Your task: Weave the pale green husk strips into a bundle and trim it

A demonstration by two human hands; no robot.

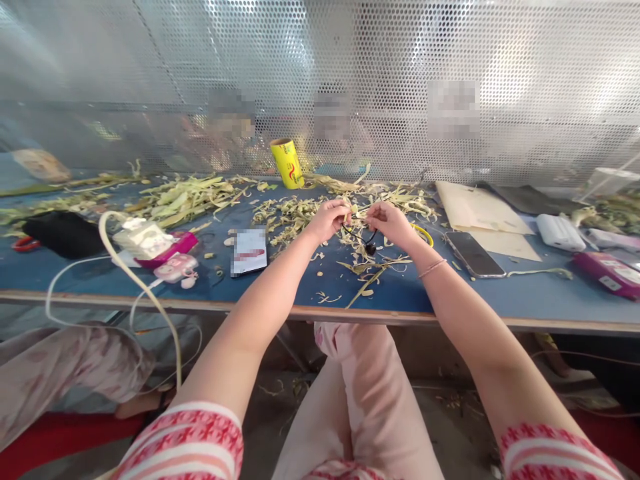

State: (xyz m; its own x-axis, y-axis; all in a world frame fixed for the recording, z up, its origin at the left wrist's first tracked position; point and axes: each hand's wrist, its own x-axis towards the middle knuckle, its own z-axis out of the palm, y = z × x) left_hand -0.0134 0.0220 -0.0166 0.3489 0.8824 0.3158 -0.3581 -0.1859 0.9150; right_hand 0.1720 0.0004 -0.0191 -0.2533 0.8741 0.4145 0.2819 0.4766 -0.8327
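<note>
Both hands meet over the blue table (pixel 280 293): the left hand (pixel 330 220) and right hand (pixel 389 223) each pinch an end of a thin black cord (pixel 361 237) with a small dark bead hanging between them. Pale leaf strips (pixel 295 212) lie scattered beneath; a phone (pixel 474 254) rests just right.

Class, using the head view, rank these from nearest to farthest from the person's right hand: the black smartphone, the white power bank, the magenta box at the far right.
1. Black smartphone, just right of the right hand.
2. White power bank, farther right.
3. Magenta box, by the table's right end.
</note>
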